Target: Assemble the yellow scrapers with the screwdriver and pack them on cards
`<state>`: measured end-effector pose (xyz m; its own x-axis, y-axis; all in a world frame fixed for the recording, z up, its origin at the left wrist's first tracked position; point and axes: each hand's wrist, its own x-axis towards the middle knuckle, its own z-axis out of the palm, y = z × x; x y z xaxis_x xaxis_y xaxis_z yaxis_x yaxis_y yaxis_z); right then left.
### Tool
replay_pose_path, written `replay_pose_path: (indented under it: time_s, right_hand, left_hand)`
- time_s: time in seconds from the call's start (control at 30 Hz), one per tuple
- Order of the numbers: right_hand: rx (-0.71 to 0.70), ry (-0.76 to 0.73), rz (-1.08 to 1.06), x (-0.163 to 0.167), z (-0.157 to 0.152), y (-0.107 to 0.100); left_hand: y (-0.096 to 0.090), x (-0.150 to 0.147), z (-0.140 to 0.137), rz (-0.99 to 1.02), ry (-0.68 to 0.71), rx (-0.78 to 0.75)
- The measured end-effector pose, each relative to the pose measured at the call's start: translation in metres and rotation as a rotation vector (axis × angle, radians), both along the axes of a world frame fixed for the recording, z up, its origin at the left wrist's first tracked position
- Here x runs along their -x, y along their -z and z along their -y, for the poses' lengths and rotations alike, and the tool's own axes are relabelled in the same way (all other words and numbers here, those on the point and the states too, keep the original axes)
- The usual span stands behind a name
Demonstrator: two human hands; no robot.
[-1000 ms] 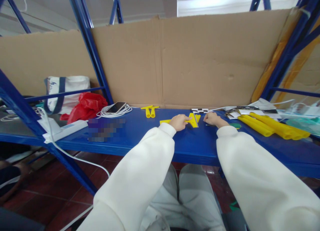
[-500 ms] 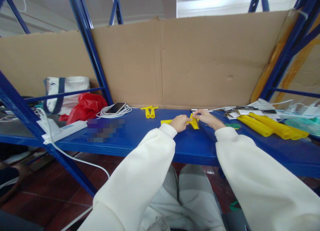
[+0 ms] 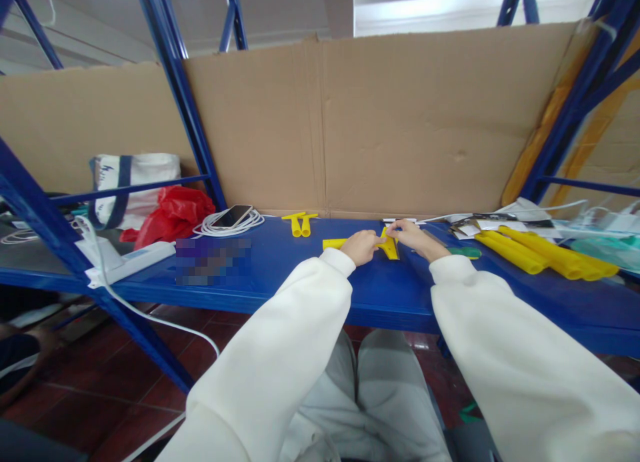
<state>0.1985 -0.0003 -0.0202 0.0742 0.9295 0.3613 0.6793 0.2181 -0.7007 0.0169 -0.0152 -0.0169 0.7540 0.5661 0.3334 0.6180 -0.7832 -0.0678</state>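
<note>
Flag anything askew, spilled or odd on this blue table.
A pixelated patch at the left of the blue table looks odd, hiding whatever lies there. No spill shows; the left hand partly covers the yellow tool.

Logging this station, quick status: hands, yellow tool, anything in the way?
Left hand gripping yellow T-shaped tool; right hand at its head, grip unclear. Tool over blue shelf, contact unclear. Green item near right wrist, not between hands.

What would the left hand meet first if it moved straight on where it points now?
Probably the wide head of the yellow T-shaped plastic-looking tool, whose handle the left hand holds. The right hand is close there, so with unclear depth it might come first.
</note>
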Motion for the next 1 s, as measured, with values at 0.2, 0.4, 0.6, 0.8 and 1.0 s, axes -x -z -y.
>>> replay_pose_path:
  time_s: [0.2,0.4,0.6,0.8,1.0]
  right_hand:
    - [0.036,0.065,-0.22,0.008,0.008,0.001]
    - [0.059,0.115,-0.358,0.009,0.004,0.0]
    - [0.156,-0.12,-0.599,0.004,0.006,-0.005]
    - [0.436,-0.389,-0.61,0.007,0.025,-0.013]
    - [0.417,-0.403,-0.607,0.01,0.028,-0.011]
  left_hand:
    - [0.001,0.0,-0.002,0.02,0.008,-0.004]
    - [0.003,0.0,-0.005,0.069,0.014,-0.018]
    - [0.001,0.0,-0.009,0.155,-0.046,-0.027]
    - [-0.002,0.002,-0.007,0.197,-0.096,-0.008]
    - [0.002,0.002,-0.006,0.157,-0.162,0.023]
